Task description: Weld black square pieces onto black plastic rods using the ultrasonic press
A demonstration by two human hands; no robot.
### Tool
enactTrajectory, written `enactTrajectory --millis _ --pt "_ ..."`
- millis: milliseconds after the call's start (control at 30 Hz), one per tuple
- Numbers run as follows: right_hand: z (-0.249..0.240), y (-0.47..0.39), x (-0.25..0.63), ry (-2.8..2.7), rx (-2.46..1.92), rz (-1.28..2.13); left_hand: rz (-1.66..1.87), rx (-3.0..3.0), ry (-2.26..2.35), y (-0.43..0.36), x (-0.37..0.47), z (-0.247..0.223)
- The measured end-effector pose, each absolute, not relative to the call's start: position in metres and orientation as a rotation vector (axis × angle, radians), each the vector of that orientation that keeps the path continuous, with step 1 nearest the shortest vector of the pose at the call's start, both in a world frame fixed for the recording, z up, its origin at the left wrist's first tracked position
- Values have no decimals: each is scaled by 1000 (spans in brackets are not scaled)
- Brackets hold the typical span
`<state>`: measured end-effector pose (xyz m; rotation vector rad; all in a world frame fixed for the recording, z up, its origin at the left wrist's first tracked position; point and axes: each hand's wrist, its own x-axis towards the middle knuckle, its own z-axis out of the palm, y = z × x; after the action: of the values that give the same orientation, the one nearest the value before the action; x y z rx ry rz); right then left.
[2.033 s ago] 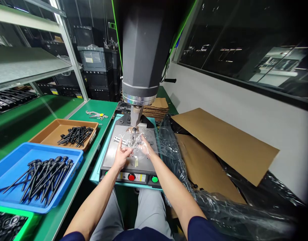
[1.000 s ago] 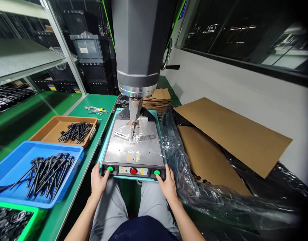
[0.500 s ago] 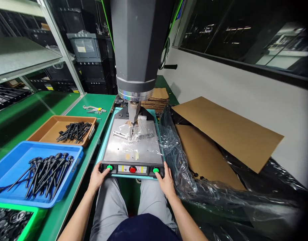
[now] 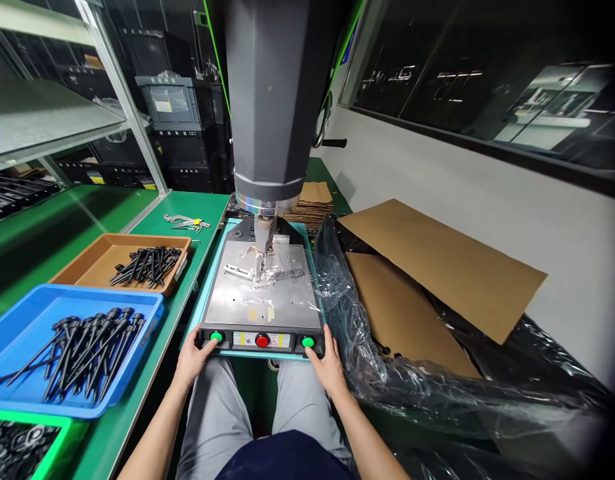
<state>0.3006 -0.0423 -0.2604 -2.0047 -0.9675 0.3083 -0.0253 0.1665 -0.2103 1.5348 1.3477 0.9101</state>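
My left hand (image 4: 191, 357) rests at the front left corner of a bench machine's base, its thumb at the lower edge of the left green button (image 4: 216, 337). At the opposite corner, my right hand (image 4: 328, 365) has its fingers stretched along the side and its thumb at the lower rim of the right green button (image 4: 307, 342). A red button (image 4: 262, 341) sits between them. Above the metal plate (image 4: 237, 303) hangs the grey machine head (image 4: 267, 113), its narrow metal tool (image 4: 264, 233) reaching down to a white part (image 4: 239, 271) and clear plastic film (image 4: 282, 267).
To the left are a brown tray (image 4: 85, 257) and a blue tray (image 4: 25, 320) of black rod-like parts, plus a green-rimmed bin (image 4: 70, 443). Hand tools (image 4: 187, 222) lie behind. Cardboard sheets (image 4: 447, 267) and plastic wrapping (image 4: 357, 347) crowd the right side.
The camera view has shifted slightly, so everything appears a little lower and further left. Both hands keep their places at the base, with no clear movement of the tool.
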Motion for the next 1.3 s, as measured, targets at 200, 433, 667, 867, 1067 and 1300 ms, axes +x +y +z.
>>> enactTrajectory --millis 200,433,667,867,1067,1300 --pt "-260 -43 304 -998 -1952 307 1256 1555 1394 177 -5 -169" --pt "-249 -44 301 -940 -1943 219 1129 1577 1032 206 72 -120" --pt "-218 -37 251 -946 -1672 296 807 1443 785 228 111 -124" --pt "-195 12 207 -1258 -1341 822 694 1286 627 203 113 -95" --pt "-159 89 211 -1433 -1339 342 731 1132 495 191 122 -63" --pt "-108 171 268 -1181 -1503 -136 828 1052 414 199 134 -48"
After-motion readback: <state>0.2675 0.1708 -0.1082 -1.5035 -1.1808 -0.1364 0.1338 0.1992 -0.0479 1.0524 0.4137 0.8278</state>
